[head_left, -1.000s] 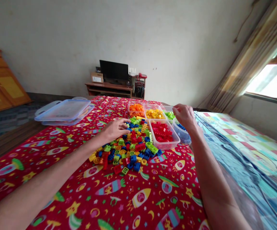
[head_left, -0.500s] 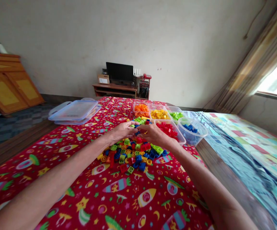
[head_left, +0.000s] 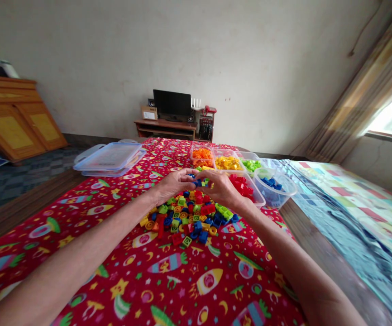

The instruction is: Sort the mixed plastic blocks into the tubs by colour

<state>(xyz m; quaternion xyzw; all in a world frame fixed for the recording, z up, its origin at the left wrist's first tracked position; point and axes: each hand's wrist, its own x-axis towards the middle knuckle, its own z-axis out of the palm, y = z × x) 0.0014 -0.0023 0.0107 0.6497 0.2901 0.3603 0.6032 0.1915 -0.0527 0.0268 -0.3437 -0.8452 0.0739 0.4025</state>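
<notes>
My left hand (head_left: 173, 182) and my right hand (head_left: 219, 187) meet above a heap of mixed plastic bricks (head_left: 191, 216) on a red patterned cloth (head_left: 169, 271). Both pinch a small blue brick (head_left: 198, 182) between their fingertips. Behind the heap stand clear tubs: one with red bricks (head_left: 241, 186), one with orange bricks (head_left: 202, 155), one with yellow bricks (head_left: 227, 162), one with green bricks (head_left: 251, 164). A round clear bowl with blue bricks (head_left: 273, 185) stands to the right.
Stacked clear lids (head_left: 110, 157) lie at the cloth's far left. A blue-patterned sheet (head_left: 352, 213) covers the surface to the right. Against the far wall stands a low desk with a dark monitor (head_left: 172, 105). A wooden cabinet (head_left: 16, 120) is at left.
My right hand came back from over the blue-brick bowl to the heap and joined my left hand. Both now hold a blue brick raised slightly above the pile.
</notes>
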